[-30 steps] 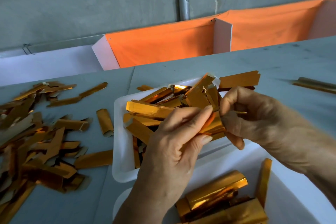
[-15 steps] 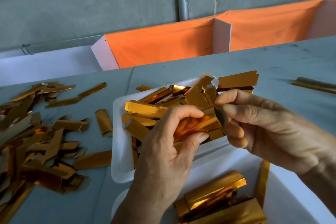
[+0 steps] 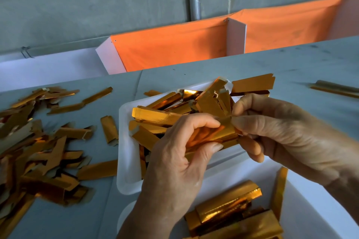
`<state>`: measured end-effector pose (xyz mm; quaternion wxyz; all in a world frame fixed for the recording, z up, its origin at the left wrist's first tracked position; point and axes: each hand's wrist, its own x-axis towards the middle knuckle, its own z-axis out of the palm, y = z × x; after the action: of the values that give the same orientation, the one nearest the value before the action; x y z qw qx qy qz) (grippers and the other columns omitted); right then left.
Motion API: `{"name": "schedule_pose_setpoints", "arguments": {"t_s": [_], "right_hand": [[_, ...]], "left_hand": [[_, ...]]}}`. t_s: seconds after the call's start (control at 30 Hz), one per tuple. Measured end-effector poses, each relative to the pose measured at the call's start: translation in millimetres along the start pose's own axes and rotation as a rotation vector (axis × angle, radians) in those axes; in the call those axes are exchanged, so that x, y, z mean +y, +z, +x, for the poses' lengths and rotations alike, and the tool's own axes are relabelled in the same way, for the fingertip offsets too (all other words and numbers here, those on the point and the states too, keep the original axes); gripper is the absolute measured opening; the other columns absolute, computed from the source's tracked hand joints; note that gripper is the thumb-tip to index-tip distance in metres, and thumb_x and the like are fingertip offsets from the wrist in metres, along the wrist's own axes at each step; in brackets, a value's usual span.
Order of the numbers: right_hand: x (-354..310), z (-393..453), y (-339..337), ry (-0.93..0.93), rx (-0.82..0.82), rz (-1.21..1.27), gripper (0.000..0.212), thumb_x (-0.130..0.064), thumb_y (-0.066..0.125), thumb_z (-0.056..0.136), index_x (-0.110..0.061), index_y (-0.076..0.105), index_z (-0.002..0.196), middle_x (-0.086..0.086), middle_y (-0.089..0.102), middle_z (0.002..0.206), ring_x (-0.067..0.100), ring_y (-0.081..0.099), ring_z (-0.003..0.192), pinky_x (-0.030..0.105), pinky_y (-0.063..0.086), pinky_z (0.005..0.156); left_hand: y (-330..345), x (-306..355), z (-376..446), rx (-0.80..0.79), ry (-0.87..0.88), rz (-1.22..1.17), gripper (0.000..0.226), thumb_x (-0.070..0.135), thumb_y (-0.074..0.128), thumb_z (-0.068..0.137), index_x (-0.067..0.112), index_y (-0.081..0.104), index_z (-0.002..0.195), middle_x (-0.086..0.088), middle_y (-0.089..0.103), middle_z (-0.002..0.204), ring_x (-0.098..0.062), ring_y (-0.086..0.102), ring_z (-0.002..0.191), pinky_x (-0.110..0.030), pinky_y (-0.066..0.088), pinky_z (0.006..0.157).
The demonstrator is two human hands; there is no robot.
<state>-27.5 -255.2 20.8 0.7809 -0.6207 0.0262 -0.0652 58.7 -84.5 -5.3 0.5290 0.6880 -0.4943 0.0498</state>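
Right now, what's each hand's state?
Left hand: closed, holding a shiny gold folded card piece between thumb and fingers.
Right hand: closed, pinching the right end of the same piece.

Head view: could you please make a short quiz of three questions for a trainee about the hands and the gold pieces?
1. True or false: the left hand and the right hand both hold one gold foil piece.
2. What lies on the table left of the white tray? A) a loose pile of gold pieces B) scissors C) a bottle
3. Fill in: the cloth behind the table is ___.
Key: 1 true; 2 A; 3 orange.
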Motion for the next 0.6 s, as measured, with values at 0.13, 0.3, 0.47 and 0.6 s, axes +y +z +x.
{"name": "schedule_pose_setpoints", "arguments": {"t_s": [0.13,0.3,0.47,0.6], "right_hand": [[-1.4,-1.4,-3.6,0.032,-0.035,0.032,0.034,-0.024,0.087,0.058,-0.011,0.068,0.083,0.01,0.057,0.061,0.016,0.055,0.047,0.02,0.048,0.045],[-4.3,-3.2,-1.4,0.07,0.005,0.033,0.017,-0.014,0.08,0.067,-0.012,0.07,0.08,0.012,0.059,0.059,0.018,0.058,0.048,0.021,0.05,0.045],[-4.3,-4.1,4.8,0.069,0.072,0.036,0.011,-0.008,0.074,0.067,-0.009,0.068,0.076,0.015,0.058,0.057,0.018,0.057,0.045,0.02,0.049,0.043],[-1.6,-3.2,10.4,0.044,0.12,0.002,0.016,-0.013,0.067,0.064,-0.005,0.063,0.077,0.014,0.057,0.055,0.016,0.055,0.043,0.018,0.047,0.042]], "left_hand": [[-0.4,-0.5,-0.2,0.0,0.006,-0.002,0.03,0.017,0.065,0.083,0.031,0.056,0.108,0.017,0.062,0.11,-0.006,0.061,0.105,-0.011,0.048,0.081],[-0.8,-1.8,-0.9,-0.009,0.03,0.023,0.025,0.021,0.063,0.085,0.027,0.056,0.109,0.015,0.061,0.112,-0.008,0.06,0.107,-0.013,0.048,0.083],[-1.9,-2.2,1.0,-0.01,0.082,0.095,0.024,0.024,0.058,0.085,0.027,0.056,0.109,0.016,0.06,0.113,-0.011,0.059,0.11,-0.023,0.051,0.087],[-2.7,-1.2,1.8,-0.012,0.099,0.144,0.023,0.027,0.056,0.086,0.027,0.058,0.109,0.015,0.06,0.114,-0.014,0.058,0.111,-0.031,0.053,0.086]]}}
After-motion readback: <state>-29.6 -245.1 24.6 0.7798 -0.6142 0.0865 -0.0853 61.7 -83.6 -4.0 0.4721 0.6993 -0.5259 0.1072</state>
